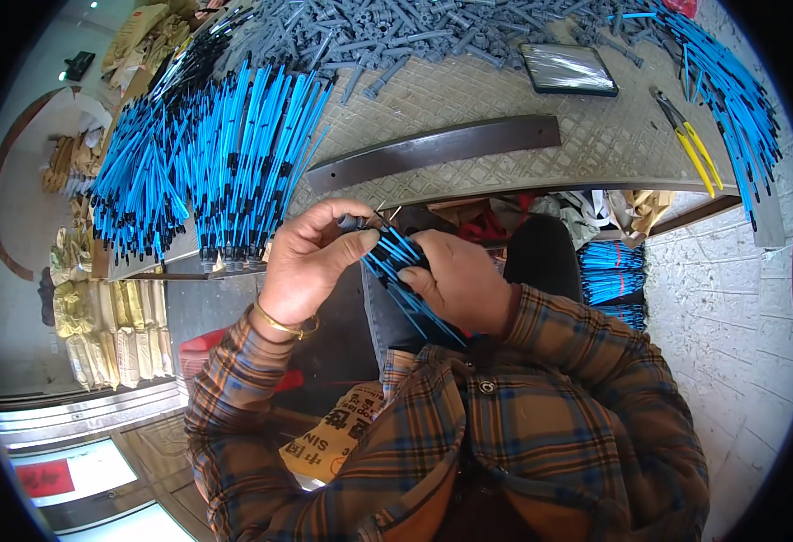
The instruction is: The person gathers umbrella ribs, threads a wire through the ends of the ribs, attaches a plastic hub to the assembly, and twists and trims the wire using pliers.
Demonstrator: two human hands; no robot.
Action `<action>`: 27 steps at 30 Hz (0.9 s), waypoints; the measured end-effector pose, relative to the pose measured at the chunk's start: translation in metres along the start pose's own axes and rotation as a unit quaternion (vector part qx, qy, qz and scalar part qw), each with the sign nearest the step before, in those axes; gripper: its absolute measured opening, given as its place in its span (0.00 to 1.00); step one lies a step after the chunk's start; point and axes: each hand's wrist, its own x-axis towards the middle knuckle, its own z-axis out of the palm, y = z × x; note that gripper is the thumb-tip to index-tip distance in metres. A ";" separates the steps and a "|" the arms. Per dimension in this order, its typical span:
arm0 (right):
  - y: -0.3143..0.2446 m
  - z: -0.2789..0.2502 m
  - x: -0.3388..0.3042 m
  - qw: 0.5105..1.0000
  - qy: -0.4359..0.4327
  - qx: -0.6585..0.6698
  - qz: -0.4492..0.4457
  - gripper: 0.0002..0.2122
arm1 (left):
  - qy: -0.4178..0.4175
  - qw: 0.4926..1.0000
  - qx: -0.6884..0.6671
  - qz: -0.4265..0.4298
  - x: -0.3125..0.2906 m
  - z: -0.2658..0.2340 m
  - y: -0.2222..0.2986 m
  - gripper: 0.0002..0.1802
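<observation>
My left hand (pixel 304 262), a gold-coloured bangle at its wrist, pinches a small dark grey plastic fitting (pixel 351 222) between thumb and forefinger. Held in my right hand (pixel 469 282) is a loose bundle of thin blue rods (pixel 404 294) with black ends. The rods slant down toward my lap, and their upper tips come close to the grey fitting. Whether the fitting sits on one of the rods is hidden by my fingers. Both hands are near each other, just in front of the table's near edge.
A dark curved bar (pixel 437 150) lies on the patterned tabletop (pixel 627 144). Behind it spreads a heap of grey plastic fittings (pixel 396 32). Blue rods (pixel 243 154) are piled at left. Yellow-handled pliers (pixel 693 149) and a dark flat case (pixel 568 70) lie at right.
</observation>
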 end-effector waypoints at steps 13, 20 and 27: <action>0.031 -0.037 0.028 0.937 -0.289 0.196 0.022 0.20 | -0.053 0.990 -0.127 -0.020 0.003 0.010 -0.019 0.17; 0.024 -0.025 0.005 0.959 -0.267 -0.018 0.093 0.17 | -0.013 0.969 -0.246 0.006 -0.002 0.042 -0.069 0.18; 0.016 -0.030 0.001 0.961 -0.261 -0.071 0.055 0.17 | -0.022 0.996 -0.038 0.080 -0.006 0.043 -0.070 0.17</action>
